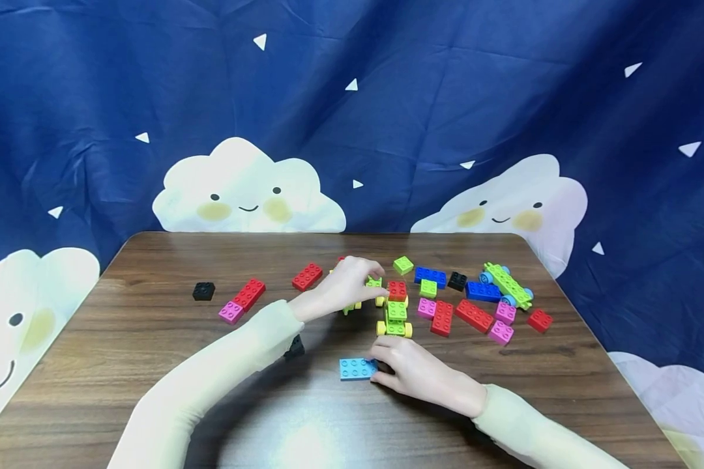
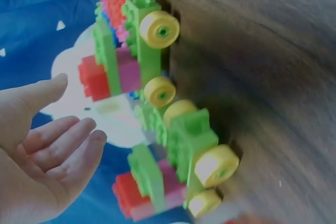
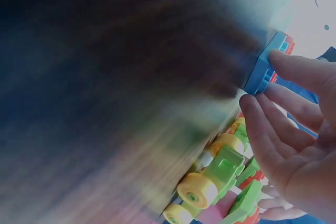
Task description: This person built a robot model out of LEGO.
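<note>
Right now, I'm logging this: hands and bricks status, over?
Right hand gripping light-blue brick. Left hand empty beside yellow-wheeled toy cars. Left sleeve partly hides a black brick.

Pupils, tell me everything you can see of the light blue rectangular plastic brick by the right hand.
The light blue rectangular plastic-looking brick has round studs in two rows; fingers hide part of one end, so the full count is unclear. It appears to lie flat, studs up, on the brown wood-look table. The person's bare right hand pinches its right end. No other brick touches it.
</note>
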Motion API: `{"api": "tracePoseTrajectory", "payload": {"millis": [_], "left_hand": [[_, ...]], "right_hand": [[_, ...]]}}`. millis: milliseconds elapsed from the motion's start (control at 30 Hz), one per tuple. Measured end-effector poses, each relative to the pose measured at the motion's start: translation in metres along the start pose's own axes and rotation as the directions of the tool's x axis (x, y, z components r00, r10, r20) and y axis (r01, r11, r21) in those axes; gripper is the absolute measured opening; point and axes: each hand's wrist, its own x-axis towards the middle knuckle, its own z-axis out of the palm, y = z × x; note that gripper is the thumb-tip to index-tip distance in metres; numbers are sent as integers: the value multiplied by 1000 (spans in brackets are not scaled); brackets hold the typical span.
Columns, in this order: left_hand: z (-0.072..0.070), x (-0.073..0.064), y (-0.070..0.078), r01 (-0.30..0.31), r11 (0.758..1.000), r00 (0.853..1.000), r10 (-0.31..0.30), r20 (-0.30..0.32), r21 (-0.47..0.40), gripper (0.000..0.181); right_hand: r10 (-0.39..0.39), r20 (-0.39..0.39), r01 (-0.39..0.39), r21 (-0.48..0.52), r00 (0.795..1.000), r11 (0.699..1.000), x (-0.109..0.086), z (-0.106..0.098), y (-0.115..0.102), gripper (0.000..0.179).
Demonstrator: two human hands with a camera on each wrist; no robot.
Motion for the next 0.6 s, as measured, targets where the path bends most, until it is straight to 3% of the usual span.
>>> {"api": "tracePoseTrajectory", "payload": {"millis": [267, 600], "left_hand": [[-26, -31, -22, -5, 1000, 998, 6, -57, 25, 28], [-38, -74, -58, -1, 1000, 998, 2, -60, 14, 32]], "right_hand": [[15, 20, -15, 18, 1000, 1000, 6, 1, -1, 21], [29, 52, -31, 22, 998, 999, 9, -1, -5, 22]]}}
